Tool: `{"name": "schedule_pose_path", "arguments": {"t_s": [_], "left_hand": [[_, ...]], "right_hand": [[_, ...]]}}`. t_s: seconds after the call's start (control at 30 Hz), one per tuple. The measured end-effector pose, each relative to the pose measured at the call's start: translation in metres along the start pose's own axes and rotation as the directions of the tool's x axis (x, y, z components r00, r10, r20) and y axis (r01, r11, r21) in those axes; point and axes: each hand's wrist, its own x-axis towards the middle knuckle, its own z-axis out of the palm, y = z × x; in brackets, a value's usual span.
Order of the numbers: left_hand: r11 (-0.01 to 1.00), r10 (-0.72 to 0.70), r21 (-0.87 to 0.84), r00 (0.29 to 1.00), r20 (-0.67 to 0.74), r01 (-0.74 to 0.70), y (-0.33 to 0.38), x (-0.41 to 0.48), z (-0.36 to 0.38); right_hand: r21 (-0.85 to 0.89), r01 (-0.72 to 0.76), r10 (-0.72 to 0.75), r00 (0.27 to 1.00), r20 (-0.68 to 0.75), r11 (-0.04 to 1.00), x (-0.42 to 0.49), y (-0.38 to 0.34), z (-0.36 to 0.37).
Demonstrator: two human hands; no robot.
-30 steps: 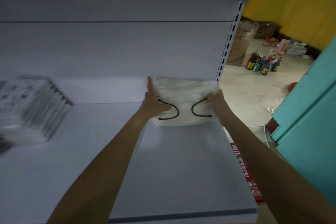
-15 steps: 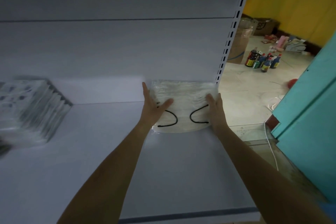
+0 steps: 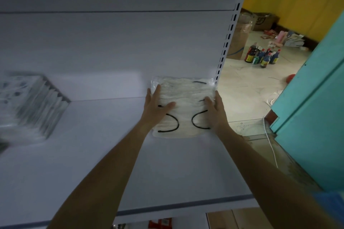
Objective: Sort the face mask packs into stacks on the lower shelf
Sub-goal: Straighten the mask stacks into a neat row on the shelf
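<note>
A clear pack of white face masks (image 3: 184, 109) with black ear loops lies flat in the back right corner of the white shelf (image 3: 167, 169). My left hand (image 3: 156, 108) rests flat on the pack's left edge, thumb on top. On the right edge lies my right hand (image 3: 216, 109), fingers spread. Both hands press the pack's sides without gripping it. A blurred stack of other face mask packs (image 3: 31, 104) stands at the shelf's far left, against the back panel.
The slotted upright post (image 3: 227, 46) bounds the shelf on the right. Beyond it, bottles (image 3: 262, 57) and cardboard boxes (image 3: 264, 20) sit on the tiled floor. A teal panel (image 3: 316, 98) stands to the right. A white cable (image 3: 271, 147) runs along the floor.
The pack went from held slightly lifted to lying flat in the corner. My hands slid from gripping its edges to resting open along its sides.
</note>
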Motion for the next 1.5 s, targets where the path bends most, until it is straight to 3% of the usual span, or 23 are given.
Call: {"name": "schedule_pose_path", "arguments": {"t_s": [0.1, 0.27, 0.5, 0.57, 0.63, 0.7, 0.77, 0.83, 0.9, 0.93, 1.0, 1.03, 1.13, 1.2, 1.33, 1.5], "left_hand": [[1.000, 0.018, 0.011, 1.000, -0.001, -0.018, 0.002, -0.003, -0.003], [0.998, 0.056, -0.013, 0.998, -0.020, -0.056, 0.012, -0.005, -0.003], [0.997, 0.076, -0.007, 0.996, -0.050, -0.077, 0.006, -0.010, -0.006], [0.987, 0.131, 0.107, 0.985, -0.110, -0.120, 0.002, -0.011, -0.007], [0.854, 0.392, 0.439, 0.900, -0.190, -0.279, -0.002, -0.012, -0.005], [0.611, 0.569, 0.697, 0.821, -0.056, -0.375, 0.003, -0.012, 0.002], [0.463, 0.615, 0.769, 0.785, 0.080, -0.441, 0.010, -0.010, 0.014], [0.436, 0.577, 0.776, 0.803, 0.149, -0.457, 0.015, -0.006, 0.024], [0.423, 0.520, 0.789, 0.832, 0.192, -0.446, 0.009, -0.004, 0.030], [0.417, 0.507, 0.792, 0.837, 0.204, -0.446, 0.003, -0.003, 0.032], [0.424, 0.497, 0.781, 0.839, 0.222, -0.458, -0.006, -0.006, 0.035], [0.433, 0.510, 0.772, 0.832, 0.216, -0.465, -0.008, -0.008, 0.036], [0.447, 0.536, 0.768, 0.825, 0.180, -0.458, -0.010, -0.013, 0.038], [0.464, 0.522, 0.762, 0.834, 0.177, -0.452, -0.009, -0.017, 0.036], [0.474, 0.504, 0.741, 0.836, 0.214, -0.476, -0.003, -0.020, 0.033], [0.507, 0.375, 0.798, 0.917, 0.136, -0.326, 0.028, -0.002, 0.022]], "right_hand": [[0.046, -0.002, 0.002, 1.000, 0.002, 0.999, 0.001, -0.006, -0.009], [0.138, -0.170, 0.168, 0.985, 0.028, 0.976, 0.012, 0.000, -0.011], [0.237, -0.229, 0.192, 0.967, 0.170, 0.944, 0.027, -0.011, -0.019], [0.224, -0.200, 0.166, 0.973, 0.163, 0.954, 0.023, -0.017, -0.026], [0.178, -0.118, 0.091, 0.984, 0.153, 0.977, 0.018, -0.021, -0.029], [0.121, -0.110, 0.088, 0.981, 0.176, 0.987, 0.015, -0.020, -0.027], [0.106, -0.126, 0.108, 0.981, 0.162, 0.986, 0.008, -0.018, -0.023], [0.077, -0.113, 0.103, 0.987, 0.119, 0.991, 0.003, -0.012, -0.020], [-0.101, 0.026, -0.022, 0.999, 0.044, 0.995, 0.001, -0.009, -0.019], [-0.242, 0.145, -0.146, 0.989, 0.012, 0.959, 0.004, -0.008, -0.020], [-0.505, 0.353, -0.370, 0.926, 0.070, 0.788, 0.015, -0.011, -0.019], [-0.605, 0.403, -0.394, 0.906, 0.156, 0.686, 0.021, -0.016, -0.016], [-0.765, 0.450, -0.231, 0.893, 0.386, 0.460, 0.030, -0.012, -0.004], [-0.778, 0.445, -0.200, 0.895, 0.399, 0.444, 0.027, -0.003, -0.002], [-0.754, 0.476, -0.319, 0.876, 0.361, 0.453, 0.024, -0.002, -0.003], [-0.781, 0.480, -0.255, 0.877, 0.409, 0.400, 0.027, -0.010, 0.000]]}}
